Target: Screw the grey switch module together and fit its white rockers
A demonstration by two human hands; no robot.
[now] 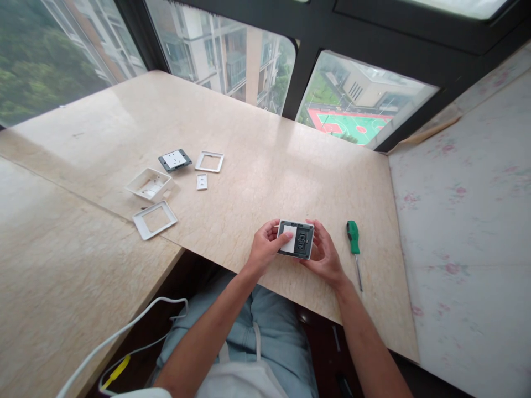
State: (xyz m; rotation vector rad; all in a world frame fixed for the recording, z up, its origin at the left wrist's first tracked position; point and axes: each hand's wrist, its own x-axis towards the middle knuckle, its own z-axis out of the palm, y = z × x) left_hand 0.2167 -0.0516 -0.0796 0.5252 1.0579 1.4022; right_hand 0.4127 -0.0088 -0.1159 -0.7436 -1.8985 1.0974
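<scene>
Between both hands I hold a wall switch (305, 235) in a white box, its dark inner frame bare on the right half and a white rocker on the left half. My left hand (264, 243) grips the left side, thumb pressed on the white rocker. My right hand (326, 254) wraps the right side, its fingers partly hidden behind the box. To the right lies a screwdriver (352, 237) with a green and black handle, its shaft pointing toward me.
At the left lie a socket module (175, 160), a white box (139, 190), two white cover frames (199, 162) (169, 213) and a small white insert (201, 182). The stone counter (257, 166) ends at windows and a papered wall (460, 237). A white cable (120, 330) hangs at lower left.
</scene>
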